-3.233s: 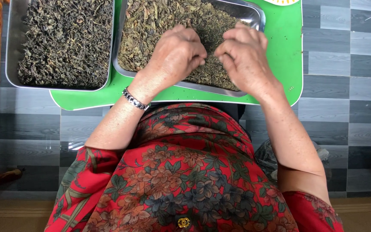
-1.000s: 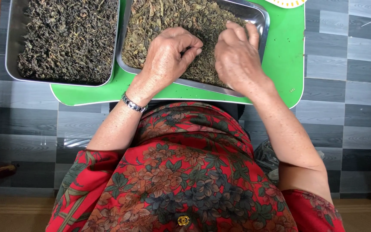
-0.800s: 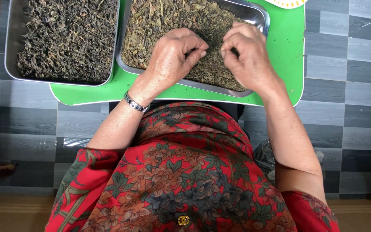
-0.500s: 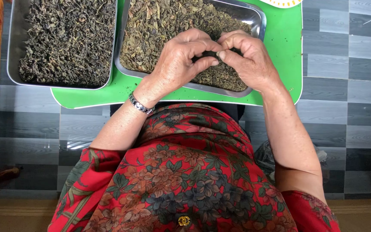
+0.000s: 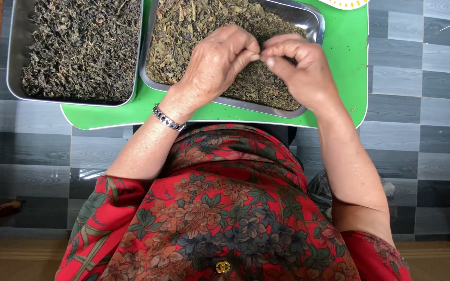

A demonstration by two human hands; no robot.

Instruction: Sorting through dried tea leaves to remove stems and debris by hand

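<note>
I am watching my left hand [image 5: 217, 65] and right hand [image 5: 298, 70] pinching fingertips together, on what I cannot tell, over dried olive-green leaves [image 5: 199, 31] lying in a steel tray [image 5: 314, 23], beside a second tray [image 5: 14, 49] holding darker leaves [image 5: 79, 47], both sitting on a green table [image 5: 347, 67] above grey floor tiles [image 5: 417, 104].

Two metal trays [image 5: 76, 99] [image 5: 308, 21] of dried leaves, one green table [image 5: 358, 67].
</note>
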